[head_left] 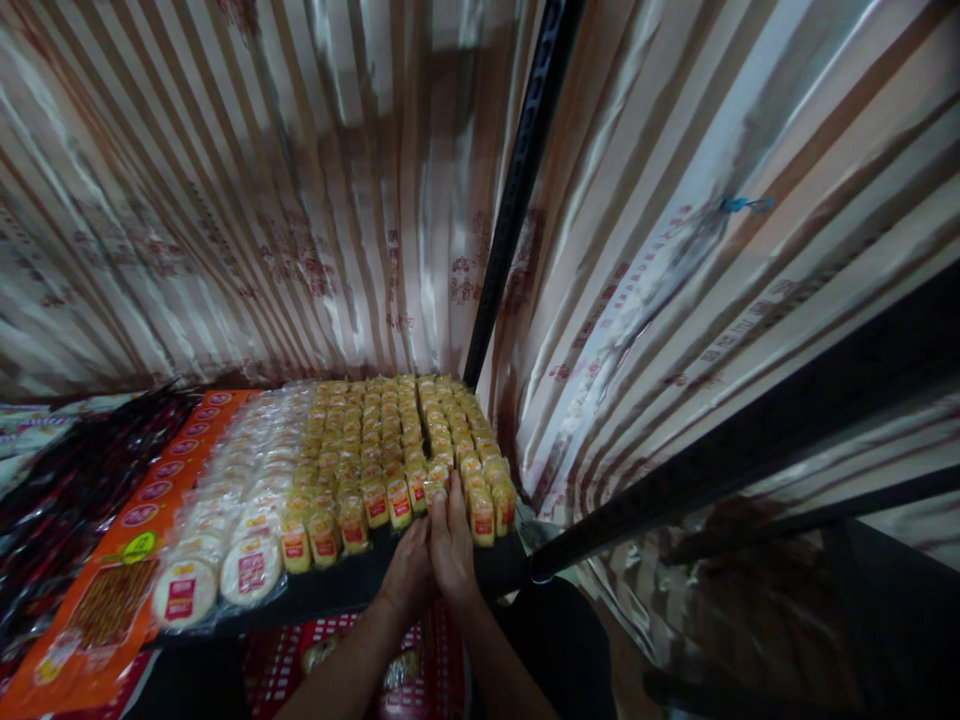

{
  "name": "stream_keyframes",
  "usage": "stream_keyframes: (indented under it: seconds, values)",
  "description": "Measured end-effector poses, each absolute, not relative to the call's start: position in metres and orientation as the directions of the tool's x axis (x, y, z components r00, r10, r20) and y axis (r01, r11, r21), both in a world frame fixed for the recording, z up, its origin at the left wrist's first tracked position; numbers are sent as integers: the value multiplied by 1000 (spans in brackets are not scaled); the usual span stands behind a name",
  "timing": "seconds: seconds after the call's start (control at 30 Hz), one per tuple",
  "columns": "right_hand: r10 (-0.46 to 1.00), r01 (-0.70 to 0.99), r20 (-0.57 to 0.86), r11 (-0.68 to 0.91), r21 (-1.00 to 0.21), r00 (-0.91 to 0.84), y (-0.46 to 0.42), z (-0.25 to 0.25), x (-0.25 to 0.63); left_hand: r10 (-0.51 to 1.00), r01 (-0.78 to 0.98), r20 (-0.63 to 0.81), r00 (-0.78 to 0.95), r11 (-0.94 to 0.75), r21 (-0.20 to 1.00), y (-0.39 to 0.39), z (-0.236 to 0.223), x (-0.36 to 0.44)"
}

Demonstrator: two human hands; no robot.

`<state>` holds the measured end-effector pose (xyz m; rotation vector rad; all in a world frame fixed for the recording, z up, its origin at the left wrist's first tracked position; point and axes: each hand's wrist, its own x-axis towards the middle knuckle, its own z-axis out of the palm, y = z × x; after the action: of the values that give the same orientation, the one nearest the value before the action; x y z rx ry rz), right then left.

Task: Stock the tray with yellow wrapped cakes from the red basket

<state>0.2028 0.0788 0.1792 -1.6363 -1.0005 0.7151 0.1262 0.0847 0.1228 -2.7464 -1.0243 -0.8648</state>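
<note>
Both my hands reach up to the front edge of a black shelf [337, 590]. My right hand [452, 545] has its fingers stretched up against the front row of small yellow snack packs with red labels [390, 440], touching one pack at its fingertips. My left hand [409, 575] lies pressed against the right one, just below the packs, its fingers mostly hidden behind the right hand. The yellow packs fill the right part of the shelf in several rows running back.
Left of the yellow packs lie rows of round white cakes in clear wrap [225, 520], then orange packets [112, 580] and dark red-black packets [67, 490]. A striped plastic sheet [262, 200] hangs behind and to the right. A black upright post [517, 190] stands at the shelf's corner.
</note>
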Motion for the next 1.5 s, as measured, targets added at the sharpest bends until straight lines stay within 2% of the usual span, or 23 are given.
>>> stream_keyframes:
  seconds: [0.3, 0.47, 0.67, 1.2, 1.4, 1.5]
  values:
    - [893, 281, 24, -116, -953, 450, 90, 176, 211, 581, 661, 461, 671, -750, -18, 80, 123, 137]
    - [899, 293, 35, -106, -950, 438, 98, 169, 215, 592, 653, 459, 662, -757, 34, 80, 125, 136]
    - [891, 263, 7, -126, -957, 453, 109, 178, 219, 554, 633, 505, 662, -774, 19, 81, 121, 134]
    - [857, 207, -101, -234, -950, 506, 147, 176, 228, 621, 628, 317, 717, -773, 95, 81, 142, 132]
    - [888, 182, -137, -237, -954, 440, 150, 183, 227, 630, 618, 323, 706, -771, 155, 83, 140, 132]
    - [895, 169, -146, -235, -957, 421, 152, 183, 228, 617, 607, 338, 711, -781, 148, 82, 140, 131]
